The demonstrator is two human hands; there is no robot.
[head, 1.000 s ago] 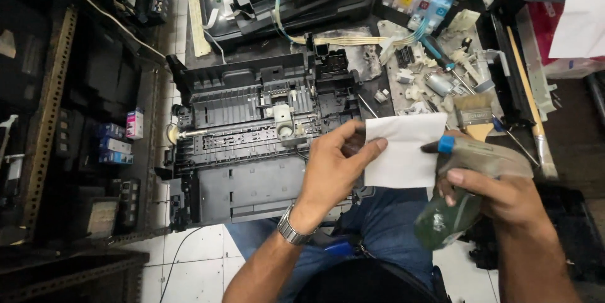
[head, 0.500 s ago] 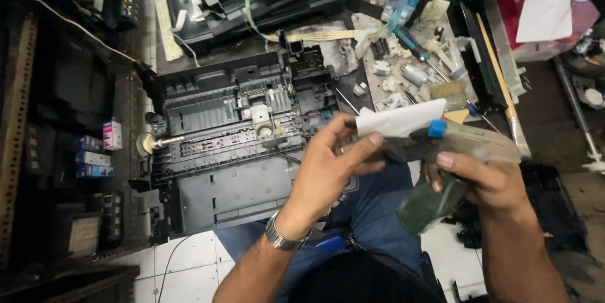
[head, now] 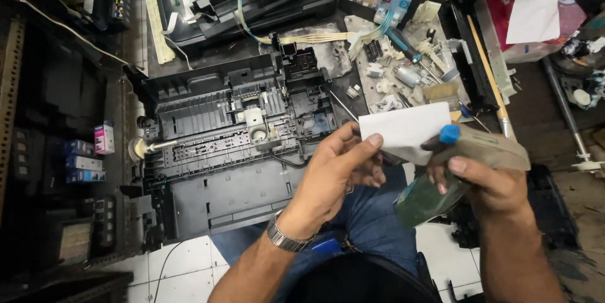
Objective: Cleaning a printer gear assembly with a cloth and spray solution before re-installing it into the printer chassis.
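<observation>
The left hand point(head: 337, 167) is pinching a folded white tissue point(head: 406, 130) while the right hand point(head: 485, 180) is gripping a grimy spray bottle point(head: 463, 164) whose blue nozzle should be aiming squarely at it.

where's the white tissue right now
In the head view, right of centre, the white tissue is pinched in the left hand, just in front of the blue nozzle of the spray bottle held by the right hand.

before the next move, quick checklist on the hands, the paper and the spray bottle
1. Left hand pinches the white paper: ok.
2. Right hand grips the spray bottle: ok.
3. Blue nozzle sits at the paper's edge: ok.
4. Liquid in the bottle: ok, green liquid shows in it.
5. Opened printer lies apart from both hands: ok.
6. Paper wet or dry: cannot tell.
</observation>
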